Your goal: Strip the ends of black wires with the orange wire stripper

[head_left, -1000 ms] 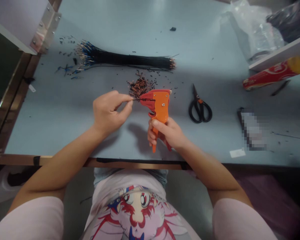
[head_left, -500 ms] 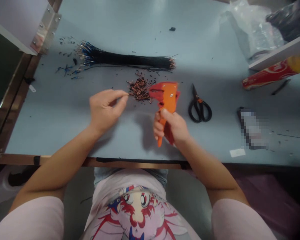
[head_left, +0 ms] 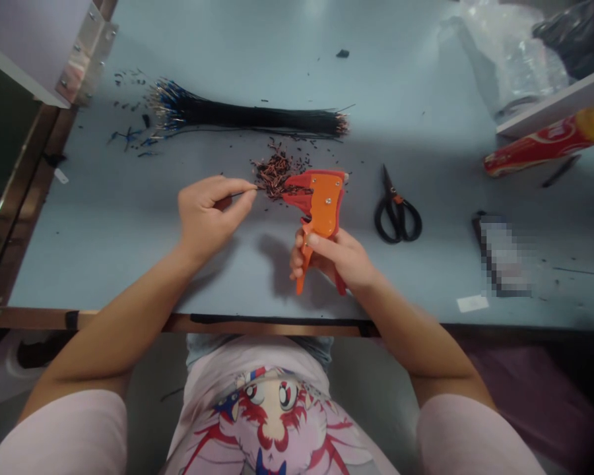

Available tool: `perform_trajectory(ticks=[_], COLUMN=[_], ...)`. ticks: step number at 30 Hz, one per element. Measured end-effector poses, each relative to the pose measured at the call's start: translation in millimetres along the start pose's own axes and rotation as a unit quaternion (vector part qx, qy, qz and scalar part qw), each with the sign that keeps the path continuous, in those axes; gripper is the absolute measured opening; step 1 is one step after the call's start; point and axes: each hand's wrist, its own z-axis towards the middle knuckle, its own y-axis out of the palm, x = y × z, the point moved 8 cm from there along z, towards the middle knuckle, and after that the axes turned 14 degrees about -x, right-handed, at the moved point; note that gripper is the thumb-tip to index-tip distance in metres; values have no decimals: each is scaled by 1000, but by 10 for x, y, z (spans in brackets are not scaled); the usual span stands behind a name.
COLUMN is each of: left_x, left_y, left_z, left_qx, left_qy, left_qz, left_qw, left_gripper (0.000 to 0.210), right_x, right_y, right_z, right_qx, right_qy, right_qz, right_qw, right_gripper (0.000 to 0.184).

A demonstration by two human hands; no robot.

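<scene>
Between thumb and forefinger, my left hand point(head_left: 215, 211) pinches a thin black wire point(head_left: 238, 194), its tip pointing right. My right hand point(head_left: 334, 257) is wrapped round the handles of an orange and red wire stripper point(head_left: 327, 201). The stripper's jaws face left and stand apart, a short way right of the wire's tip. Behind the jaws lies a heap of short copper and black wire scraps point(head_left: 273, 173). Farther back rests a long bundle of black wires point(head_left: 257, 117), with blue and metal ends at its left and bare copper ends at its right.
Black-handled scissors point(head_left: 397, 211) lie right of the stripper. Farther right are a blurred-out phone point(head_left: 505, 257), a white label point(head_left: 472, 303) and a red can with a yellow lid point(head_left: 544, 143). Plastic bags point(head_left: 519, 59) fill the back right corner. Blue scraps point(head_left: 127, 137) lie at left.
The wire stripper has moved left and slightly toward me, turning so its jaws face the wire. Its handles have spread apart. My left hand has stayed nearly still.
</scene>
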Motion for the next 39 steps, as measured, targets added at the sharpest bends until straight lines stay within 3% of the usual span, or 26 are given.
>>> perform_trajectory(ticks=[15,39], left_x=[105,123], left_y=[101,57], left_z=[-56,-60], left_qx=[-34,-12], left_qy=[20,16], left_qz=[34,-45], left_qw=[999,999], left_gripper=[13,8], right_x=[63,39], right_y=[72,145], right_z=[37,39], right_qx=[-35,-60], right_qy=[18,2], right_qz=[-5,9], right_qw=[999,998], right_gripper=[30,33])
